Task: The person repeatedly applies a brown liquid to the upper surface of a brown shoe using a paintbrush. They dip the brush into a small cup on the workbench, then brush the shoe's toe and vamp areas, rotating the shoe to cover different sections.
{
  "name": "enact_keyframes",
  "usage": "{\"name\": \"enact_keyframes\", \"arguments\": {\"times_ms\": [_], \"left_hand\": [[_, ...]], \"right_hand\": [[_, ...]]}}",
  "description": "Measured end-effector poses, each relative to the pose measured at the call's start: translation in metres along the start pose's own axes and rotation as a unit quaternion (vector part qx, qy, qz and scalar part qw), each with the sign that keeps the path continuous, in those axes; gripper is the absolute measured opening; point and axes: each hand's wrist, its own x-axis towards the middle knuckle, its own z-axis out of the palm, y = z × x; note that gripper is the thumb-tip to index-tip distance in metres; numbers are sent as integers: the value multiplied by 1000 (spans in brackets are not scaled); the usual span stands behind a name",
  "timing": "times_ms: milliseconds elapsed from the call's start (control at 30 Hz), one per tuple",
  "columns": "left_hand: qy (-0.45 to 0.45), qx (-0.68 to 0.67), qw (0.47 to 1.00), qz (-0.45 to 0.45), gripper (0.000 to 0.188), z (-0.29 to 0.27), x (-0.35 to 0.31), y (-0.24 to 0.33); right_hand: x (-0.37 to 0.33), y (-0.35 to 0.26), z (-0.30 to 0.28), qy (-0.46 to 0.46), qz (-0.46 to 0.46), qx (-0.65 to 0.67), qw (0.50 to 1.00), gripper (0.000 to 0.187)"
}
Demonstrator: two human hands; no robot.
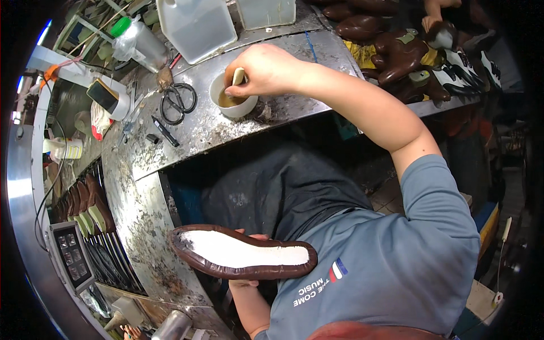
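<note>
My left hand (245, 283) is wrapped round a dark brown shoe upper (294, 271), its underside turned up, at the lower middle. A white insole-shaped piece (238, 249) covers most of that underside, and the brown edge is folded in around it. The shoe hides most of this hand. Over the worktop my right hand (263, 71) pinches a pale, flat-ended applicator (238, 76) inside a white bowl (245, 107). Yellowish-brown stuff lies in the bowl; the applicator's lower end is hidden by my fingers.
Black scissors (178, 103) and a black pen-like tool (165, 131) lie left of the bowl on the stained metal worktop (198, 136). Behind stand a translucent container (195, 28) and a green-lidded jar (144, 45). Brown shoes (399, 56) pile up right, near another person's hand (432, 21). A lamp (71, 255) stands left.
</note>
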Motion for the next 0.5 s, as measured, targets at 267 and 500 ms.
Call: {"name": "enact_keyframes", "arguments": {"times_ms": [267, 500], "left_hand": [[44, 116, 991, 59, 113, -1, -10, 6], [78, 594, 800, 39, 77, 9, -1, 37]], "right_hand": [[-1, -17, -21, 131, -35, 65, 989, 21], [-11, -10, -9, 44, -16, -33, 998, 22]]}}
